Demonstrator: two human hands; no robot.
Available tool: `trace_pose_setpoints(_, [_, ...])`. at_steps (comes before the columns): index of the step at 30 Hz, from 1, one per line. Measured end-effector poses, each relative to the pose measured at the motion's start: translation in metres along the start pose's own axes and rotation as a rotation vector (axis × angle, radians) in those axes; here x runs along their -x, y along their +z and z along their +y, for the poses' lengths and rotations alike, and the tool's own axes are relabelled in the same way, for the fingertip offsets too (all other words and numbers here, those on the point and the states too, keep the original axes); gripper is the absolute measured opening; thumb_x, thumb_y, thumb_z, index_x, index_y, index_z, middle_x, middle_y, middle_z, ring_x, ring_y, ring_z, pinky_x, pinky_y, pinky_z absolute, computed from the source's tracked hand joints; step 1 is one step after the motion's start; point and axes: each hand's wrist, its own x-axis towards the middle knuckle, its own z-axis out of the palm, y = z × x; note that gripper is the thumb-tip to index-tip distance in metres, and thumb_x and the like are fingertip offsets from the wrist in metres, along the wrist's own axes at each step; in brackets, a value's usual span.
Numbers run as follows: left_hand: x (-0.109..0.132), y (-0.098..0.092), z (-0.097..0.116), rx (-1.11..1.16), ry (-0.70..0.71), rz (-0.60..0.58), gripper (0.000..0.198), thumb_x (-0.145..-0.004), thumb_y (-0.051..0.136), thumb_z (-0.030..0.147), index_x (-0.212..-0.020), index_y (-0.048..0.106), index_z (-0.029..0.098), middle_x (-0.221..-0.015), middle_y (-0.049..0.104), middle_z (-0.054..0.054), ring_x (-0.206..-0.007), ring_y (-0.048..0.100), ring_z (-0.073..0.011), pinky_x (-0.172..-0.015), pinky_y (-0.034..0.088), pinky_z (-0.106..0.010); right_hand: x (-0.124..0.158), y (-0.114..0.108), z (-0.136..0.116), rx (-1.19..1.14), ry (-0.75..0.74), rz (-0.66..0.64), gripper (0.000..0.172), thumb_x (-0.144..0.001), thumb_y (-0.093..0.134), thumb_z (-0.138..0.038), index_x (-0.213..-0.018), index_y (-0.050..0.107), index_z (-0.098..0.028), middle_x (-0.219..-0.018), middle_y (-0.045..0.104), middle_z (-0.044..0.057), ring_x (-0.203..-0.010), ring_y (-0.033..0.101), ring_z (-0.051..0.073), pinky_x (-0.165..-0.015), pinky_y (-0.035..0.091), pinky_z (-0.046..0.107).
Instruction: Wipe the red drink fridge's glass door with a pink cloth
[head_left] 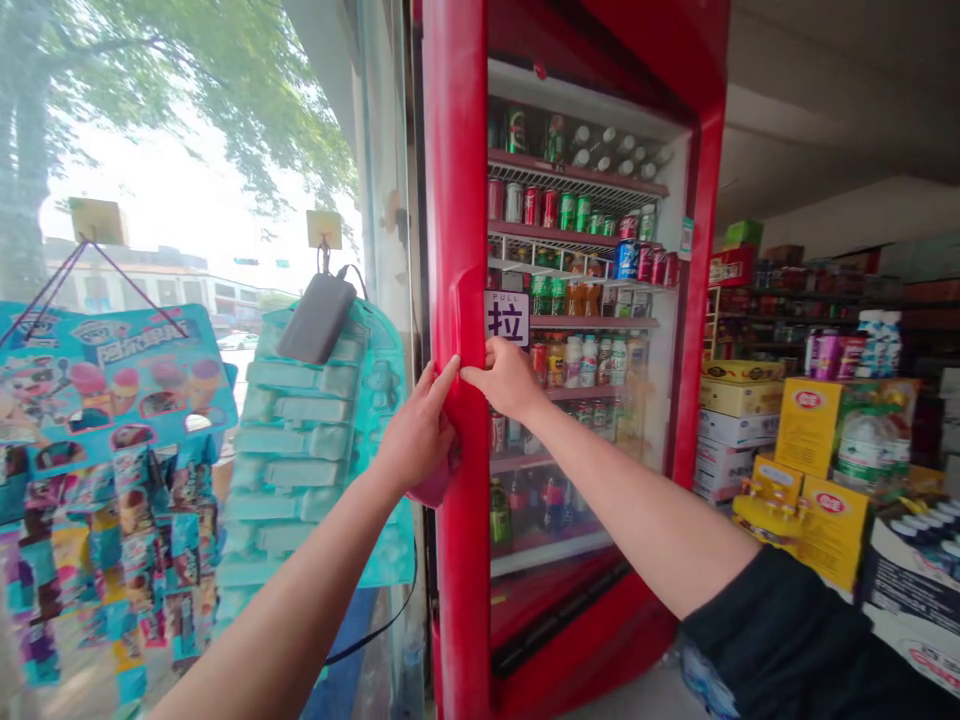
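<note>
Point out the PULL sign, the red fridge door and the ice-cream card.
PULL sign (506, 320): head view, its large character.
Red fridge door (458, 235): head view, its frame.
Ice-cream card (124, 365): head view, its printed front.

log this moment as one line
left hand: on fridge door; right hand: same door, below pull sign; drinks: on shelves

A daylit glass window (247, 170) fills the left; at right, stocked shelves (817, 290) stand beneath a shadowed ceiling (832, 100).
</note>
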Motion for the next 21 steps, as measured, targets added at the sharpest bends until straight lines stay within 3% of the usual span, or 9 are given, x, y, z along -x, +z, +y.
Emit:
trace_pose_setpoints(6, [0.026,-0.018,0.048,0.107,0.053,0.033,0.093,-0.089,0.055,0.005,-0.175,0.033,0.034,-0.184,0.026,-0.011,-0.169,0.031,-0.0320,-0.130,0.046,-0.049,0.039,-0.050,-0.016,-0.185,-0.037,-0.023,0.026,-0.081,0.082,-0.034,-0.100,0.068,-0.023,-0.094,0.083,0.004,-0.084,0.077,0.024,-0.072,0.060,0.033])
trace_pose_setpoints(12, [0.053,-0.031,0.100,0.212,0.101,0.049,0.082,-0.093,0.054,0.007,-0.170,0.044,0.034,-0.187,0.016,-0.008,-0.168,0.034,-0.0307,-0.133,0.041,-0.048,0.082,-0.105,-0.043,-0.339,-0.011,-0.032,0.031,-0.080,0.084,-0.034,-0.105,0.071,-0.022,-0.100,0.084,0.004,-0.091,0.078,0.024,-0.078,0.063,0.035])
trace_pose_setpoints(16, [0.070,-0.030,0.135,0.295,0.143,0.082,0.081,-0.094,0.054,0.006,-0.170,0.043,0.031,-0.187,0.014,-0.009,-0.170,0.027,-0.0287,-0.135,0.038,-0.048,0.109,-0.138,-0.061,-0.392,0.036,0.007,0.037,-0.076,0.091,-0.036,-0.107,0.074,-0.023,-0.104,0.084,0.004,-0.094,0.078,0.024,-0.082,0.065,0.036])
trace_pose_setpoints(21, [0.092,-0.024,0.176,0.375,0.148,0.132,0.081,-0.094,0.054,0.006,-0.170,0.042,0.030,-0.186,0.018,-0.010,-0.170,0.029,-0.0288,-0.132,0.042,-0.048,0.139,-0.176,-0.074,-0.404,0.042,0.089,0.036,-0.078,0.094,-0.035,-0.109,0.077,-0.026,-0.105,0.083,0.002,-0.094,0.078,0.022,-0.083,0.066,0.033])
